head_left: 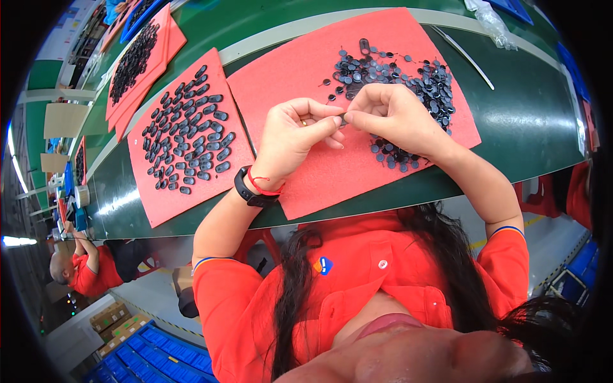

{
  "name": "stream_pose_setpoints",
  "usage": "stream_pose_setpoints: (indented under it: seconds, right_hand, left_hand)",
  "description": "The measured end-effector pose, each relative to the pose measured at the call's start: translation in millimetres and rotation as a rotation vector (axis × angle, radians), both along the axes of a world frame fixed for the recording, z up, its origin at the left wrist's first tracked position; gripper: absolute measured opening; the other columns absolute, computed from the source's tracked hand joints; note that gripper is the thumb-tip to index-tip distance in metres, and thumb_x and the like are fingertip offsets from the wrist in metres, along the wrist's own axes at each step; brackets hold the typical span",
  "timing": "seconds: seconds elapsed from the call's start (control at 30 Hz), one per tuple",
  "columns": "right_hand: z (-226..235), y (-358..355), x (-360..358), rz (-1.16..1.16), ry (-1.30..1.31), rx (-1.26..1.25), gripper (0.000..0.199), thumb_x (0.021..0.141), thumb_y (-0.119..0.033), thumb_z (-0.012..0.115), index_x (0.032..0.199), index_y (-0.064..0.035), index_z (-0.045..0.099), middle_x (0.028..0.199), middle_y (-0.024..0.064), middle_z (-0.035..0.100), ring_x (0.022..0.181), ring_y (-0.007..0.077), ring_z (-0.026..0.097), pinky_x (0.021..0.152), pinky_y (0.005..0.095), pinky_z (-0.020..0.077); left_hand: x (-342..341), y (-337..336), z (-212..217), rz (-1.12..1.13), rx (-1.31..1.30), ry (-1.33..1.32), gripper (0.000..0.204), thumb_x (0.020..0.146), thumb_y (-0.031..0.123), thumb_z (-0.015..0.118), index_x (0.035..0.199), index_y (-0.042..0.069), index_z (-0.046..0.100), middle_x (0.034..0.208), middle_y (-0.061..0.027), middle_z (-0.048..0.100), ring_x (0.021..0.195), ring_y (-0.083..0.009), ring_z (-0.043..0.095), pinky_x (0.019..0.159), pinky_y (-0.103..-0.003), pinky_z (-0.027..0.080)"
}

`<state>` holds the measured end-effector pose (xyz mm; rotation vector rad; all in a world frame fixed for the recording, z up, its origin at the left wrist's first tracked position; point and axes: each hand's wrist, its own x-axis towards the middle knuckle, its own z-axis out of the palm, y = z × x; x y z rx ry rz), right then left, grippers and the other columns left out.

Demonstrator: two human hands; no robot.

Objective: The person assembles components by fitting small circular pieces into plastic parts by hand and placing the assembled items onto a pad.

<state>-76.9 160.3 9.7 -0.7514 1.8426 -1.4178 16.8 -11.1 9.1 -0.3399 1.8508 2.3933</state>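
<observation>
My left hand (295, 133) and my right hand (397, 120) meet over a pink foam mat (268, 83). Both are closed, with thumbs and fingertips pinching a small dark part (343, 119) between them. Its exact kind is mostly hidden by the fingers. Around and behind my right hand lies a heap of small round dark discs (437, 92), some with short thin tails. One dark oval piece (364, 46) rests at the heap's far edge. Left of my left hand, a second pink mat (153, 207) carries many black oval pieces (186, 134) in loose rows.
A slim metal tool (469, 60) lies on the green table (517, 127) at the right, near a clear plastic bag (495, 25). Stacked pink mats (172, 45) with black pieces are at far left, beside a blue tray (142, 19). Another person (96, 265) in red sits left.
</observation>
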Motion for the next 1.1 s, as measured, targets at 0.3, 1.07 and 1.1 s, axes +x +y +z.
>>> stream_pose_setpoints:
  seconds: [0.3,1.07,1.1]
  right_hand:
    - [-1.2,0.2,-0.1,-0.006,-0.021,-0.012,0.014,0.081,-0.013,0.061,0.079,0.0002,0.057,0.071,-0.0012,0.057,0.063,0.0023,0.05,0.055,0.0176,0.0387]
    - [0.9,0.8,7.8,-0.034,0.212,0.019,0.012,0.083,-0.009,0.058,0.077,-0.0027,0.05,0.069,-0.0036,0.049,0.06,0.0008,0.042,0.051,0.0173,0.0334]
    - [-0.2,2.7,7.2,-0.046,0.177,0.018,0.011,0.083,-0.008,0.058,0.077,-0.0027,0.05,0.069,-0.0039,0.048,0.06,0.0006,0.042,0.052,0.0166,0.0332]
  left_hand:
    - [-0.5,1.1,-0.1,0.0,0.013,-0.008,0.011,0.081,0.0,0.06,0.092,-0.005,0.061,0.082,-0.0104,0.064,0.066,-0.0123,0.062,0.06,-0.022,0.052]
    - [-0.6,8.6,-1.8,0.021,-0.031,-0.061,0.013,0.078,0.005,0.063,0.086,-0.005,0.062,0.071,-0.0097,0.063,0.054,-0.012,0.06,0.049,-0.022,0.049]
    - [-2.4,10.9,-3.4,0.045,-0.003,-0.036,0.012,0.077,0.004,0.063,0.085,-0.005,0.062,0.07,-0.0097,0.063,0.053,-0.0119,0.06,0.048,-0.022,0.049]
